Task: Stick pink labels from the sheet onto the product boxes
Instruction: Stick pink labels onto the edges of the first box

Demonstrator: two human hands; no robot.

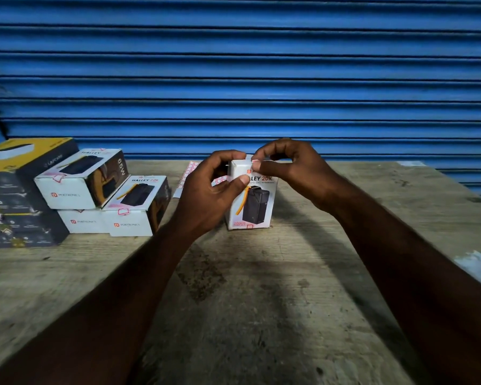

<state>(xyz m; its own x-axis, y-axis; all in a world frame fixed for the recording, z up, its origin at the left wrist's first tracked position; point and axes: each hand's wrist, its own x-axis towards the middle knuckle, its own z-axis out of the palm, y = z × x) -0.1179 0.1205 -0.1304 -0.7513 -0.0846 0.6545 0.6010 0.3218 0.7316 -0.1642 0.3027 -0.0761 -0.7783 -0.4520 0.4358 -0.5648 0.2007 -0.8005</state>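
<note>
Both hands, left (pixel 217 187) and right (pixel 286 173), grip the upright box (pixel 254 207).

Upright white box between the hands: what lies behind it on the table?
The pink label sheet lies flat behind the box. Only its left part shows; the left hand and the box cover the rest.

blue roller shutter (pixel 239 65), worn wooden table (pixel 261 301)

4 white boxes: upright box (pixel 257 207), top box (pixel 78 182), front box (pixel 134 207), bottom box (pixel 81 221). 1 label sheet (pixel 188 173). 2 hands: left hand (pixel 214 190), right hand (pixel 289 173). Dark boxes (pixel 17 201) stacked far left, number unclear.
</note>
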